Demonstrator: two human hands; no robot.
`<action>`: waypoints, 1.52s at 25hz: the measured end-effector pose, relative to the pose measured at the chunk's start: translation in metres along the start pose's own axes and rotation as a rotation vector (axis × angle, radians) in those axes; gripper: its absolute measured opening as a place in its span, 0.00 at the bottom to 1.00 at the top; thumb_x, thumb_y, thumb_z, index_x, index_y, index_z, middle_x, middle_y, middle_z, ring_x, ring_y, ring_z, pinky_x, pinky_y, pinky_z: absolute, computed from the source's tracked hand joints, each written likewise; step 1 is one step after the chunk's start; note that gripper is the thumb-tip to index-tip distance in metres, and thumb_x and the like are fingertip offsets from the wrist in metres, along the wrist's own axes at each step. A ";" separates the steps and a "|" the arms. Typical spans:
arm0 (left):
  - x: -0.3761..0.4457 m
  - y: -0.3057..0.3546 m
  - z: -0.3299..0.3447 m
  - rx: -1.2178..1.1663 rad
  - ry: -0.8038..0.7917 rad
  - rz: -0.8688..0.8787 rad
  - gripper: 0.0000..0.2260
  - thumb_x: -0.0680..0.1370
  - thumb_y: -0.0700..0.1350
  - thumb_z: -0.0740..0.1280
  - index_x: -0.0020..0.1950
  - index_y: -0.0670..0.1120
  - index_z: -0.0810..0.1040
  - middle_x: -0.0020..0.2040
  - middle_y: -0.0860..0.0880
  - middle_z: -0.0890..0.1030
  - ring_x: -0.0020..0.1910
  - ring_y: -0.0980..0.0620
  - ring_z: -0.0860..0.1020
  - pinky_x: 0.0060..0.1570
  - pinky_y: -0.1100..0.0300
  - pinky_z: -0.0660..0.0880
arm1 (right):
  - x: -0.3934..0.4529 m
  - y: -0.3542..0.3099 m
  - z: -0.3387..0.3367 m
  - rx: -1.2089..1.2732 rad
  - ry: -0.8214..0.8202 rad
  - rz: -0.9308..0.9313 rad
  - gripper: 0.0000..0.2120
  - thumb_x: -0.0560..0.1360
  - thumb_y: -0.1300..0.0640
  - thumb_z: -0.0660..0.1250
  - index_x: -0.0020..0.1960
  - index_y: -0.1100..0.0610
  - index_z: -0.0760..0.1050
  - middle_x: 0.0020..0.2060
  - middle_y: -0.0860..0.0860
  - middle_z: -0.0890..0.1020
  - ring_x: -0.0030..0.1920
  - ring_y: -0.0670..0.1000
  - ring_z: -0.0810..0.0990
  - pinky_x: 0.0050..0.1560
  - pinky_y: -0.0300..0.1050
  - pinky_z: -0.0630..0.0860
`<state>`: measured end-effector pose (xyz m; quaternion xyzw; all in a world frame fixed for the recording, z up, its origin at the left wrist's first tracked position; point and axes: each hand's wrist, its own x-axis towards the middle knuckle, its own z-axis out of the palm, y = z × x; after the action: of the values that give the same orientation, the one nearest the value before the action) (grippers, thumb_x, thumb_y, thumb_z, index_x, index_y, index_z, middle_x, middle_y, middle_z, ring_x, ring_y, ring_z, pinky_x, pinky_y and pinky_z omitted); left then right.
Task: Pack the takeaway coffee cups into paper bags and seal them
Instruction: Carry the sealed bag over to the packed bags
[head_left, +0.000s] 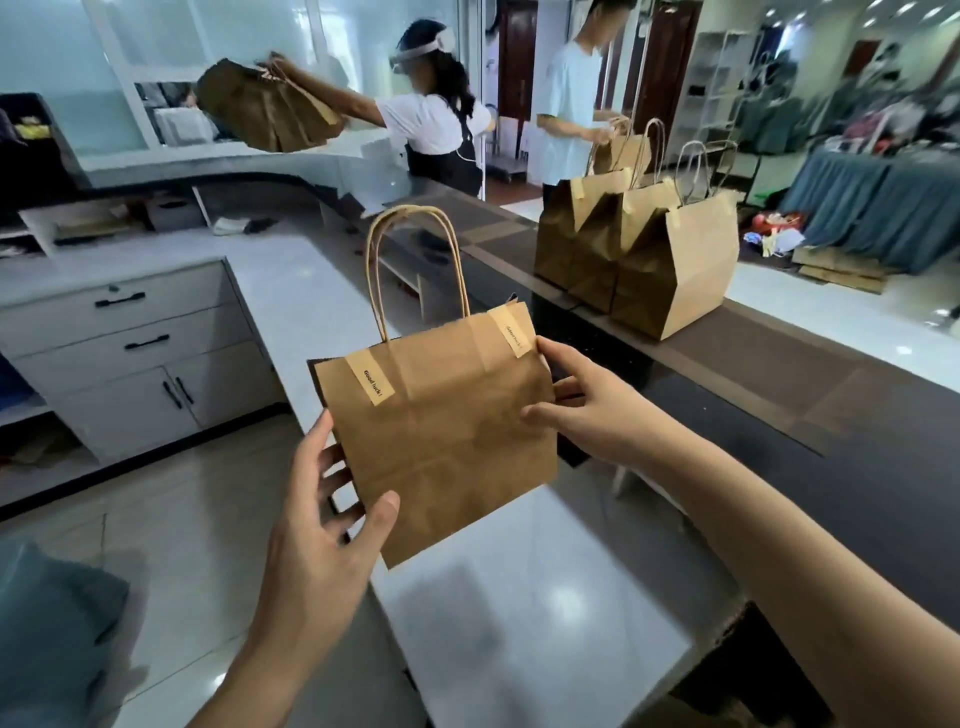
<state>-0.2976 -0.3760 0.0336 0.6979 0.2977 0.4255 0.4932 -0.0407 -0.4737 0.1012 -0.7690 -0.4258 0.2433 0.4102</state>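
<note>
paper bag (441, 415) held in the air above the white counter (519, 597), tilted, two tape strips over its folded top. left hand (322, 519) pinches the lower corner, thumb in front; right hand (587, 400) grips the right edge, fingers curled. risk: the tilt could tip a cup inside; contents hidden.

A single head-worn wide-angle view looks forward and down from close above the white counter (519, 597), facing along it toward the far, somewhat blurred room, edges probably bent by the lens.
</note>
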 end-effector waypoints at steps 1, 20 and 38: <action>0.007 0.002 0.008 -0.011 -0.019 0.001 0.36 0.76 0.36 0.72 0.74 0.67 0.64 0.63 0.66 0.76 0.66 0.62 0.75 0.57 0.59 0.79 | 0.003 0.001 -0.010 -0.001 0.007 0.023 0.38 0.77 0.51 0.72 0.80 0.38 0.55 0.62 0.48 0.77 0.57 0.48 0.79 0.57 0.43 0.76; 0.106 0.035 0.191 -0.094 -0.476 0.241 0.36 0.78 0.42 0.72 0.78 0.64 0.59 0.72 0.61 0.66 0.70 0.64 0.70 0.62 0.60 0.78 | 0.031 0.081 -0.157 0.302 0.636 0.269 0.22 0.77 0.58 0.69 0.70 0.50 0.73 0.60 0.47 0.80 0.61 0.51 0.79 0.57 0.57 0.83; 0.126 0.012 0.302 -0.047 -0.712 0.284 0.38 0.79 0.45 0.70 0.79 0.68 0.51 0.72 0.60 0.60 0.74 0.53 0.65 0.68 0.52 0.74 | 0.086 0.163 -0.220 0.305 0.743 0.374 0.25 0.79 0.62 0.67 0.74 0.52 0.70 0.65 0.50 0.78 0.62 0.52 0.79 0.57 0.51 0.82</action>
<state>0.0283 -0.4058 0.0375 0.8248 -0.0015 0.2274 0.5178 0.2378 -0.5422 0.0827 -0.7987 -0.0624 0.0804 0.5930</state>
